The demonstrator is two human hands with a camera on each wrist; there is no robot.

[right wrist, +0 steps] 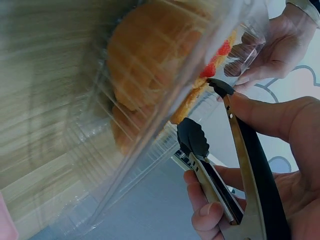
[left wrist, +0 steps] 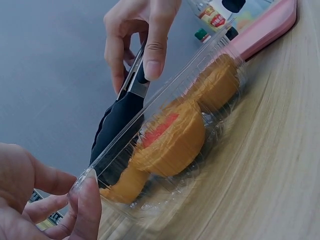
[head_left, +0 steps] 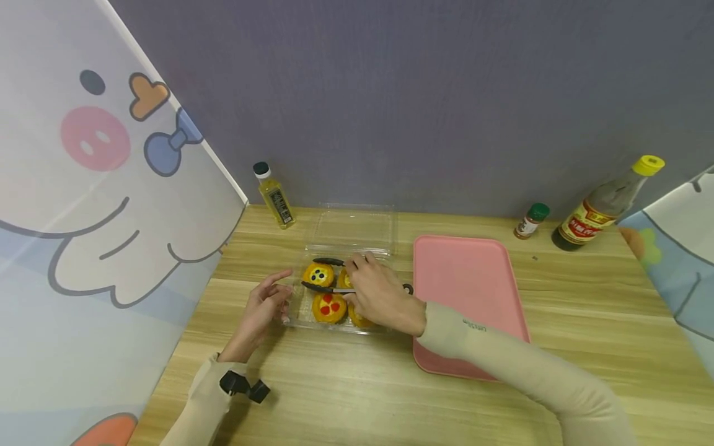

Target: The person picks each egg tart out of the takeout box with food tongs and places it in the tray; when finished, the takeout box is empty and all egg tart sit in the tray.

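Note:
A clear plastic container [head_left: 351, 230], its lid folded back, holds several small golden tarts. My left hand [head_left: 261, 314] pinches the container's left rim between thumb and fingers, plain in the left wrist view. My right hand [head_left: 382, 294] grips metal tongs [right wrist: 250, 175] with black scalloped tips. The tips stand apart on either side of the back-left tart [head_left: 318, 275], topped with dark berries. In front of it sits a tart with red fruit [head_left: 329, 309]. Two more tarts lie partly hidden beneath my right hand.
A pink tray [head_left: 463, 272] lies right of the container, under my right forearm. An oil bottle [head_left: 277, 201] stands at the back left. At the back right are a green-capped shaker [head_left: 530, 222] and a dark sauce bottle [head_left: 591, 217]. A grey wall rises behind the wooden table [head_left: 346, 396].

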